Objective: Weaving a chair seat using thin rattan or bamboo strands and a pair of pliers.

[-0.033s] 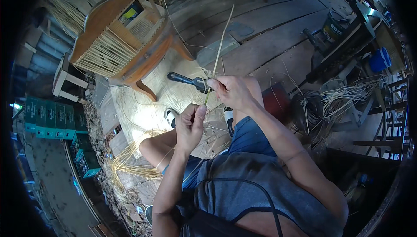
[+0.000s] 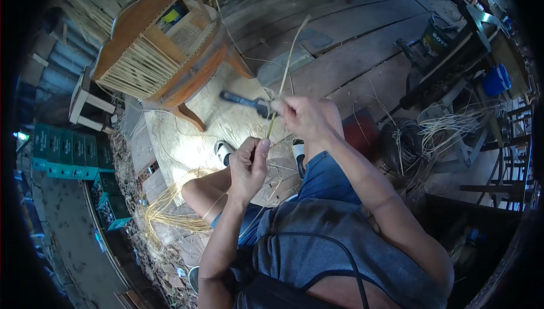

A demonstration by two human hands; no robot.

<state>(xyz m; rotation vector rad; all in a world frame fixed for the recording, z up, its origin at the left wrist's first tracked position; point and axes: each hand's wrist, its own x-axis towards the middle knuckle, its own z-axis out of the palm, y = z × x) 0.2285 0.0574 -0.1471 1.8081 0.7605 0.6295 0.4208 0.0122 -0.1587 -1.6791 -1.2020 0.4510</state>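
A thin, pale cane strand (image 2: 288, 68) runs from the left hand (image 2: 248, 164) up past the right hand (image 2: 303, 117) toward twelve o'clock, its free end bending over the plank floor (image 2: 362, 37). The left grip is pinched shut on the strand's lower end, thumb against fingers; the right grip is closed around it higher up, at one o'clock from the left. To work the strand well, I would keep it taut between the two grips and slide rather than kink it (dry cane looks stiff and likely to split). At ten o'clock lies a wooden chair (image 2: 164, 48), its back woven in fine pale cane. A dark-handled tool (image 2: 245, 102) lies just left of the right hand. Loose straw-coloured fibres (image 2: 170, 212) lie at eight o'clock.
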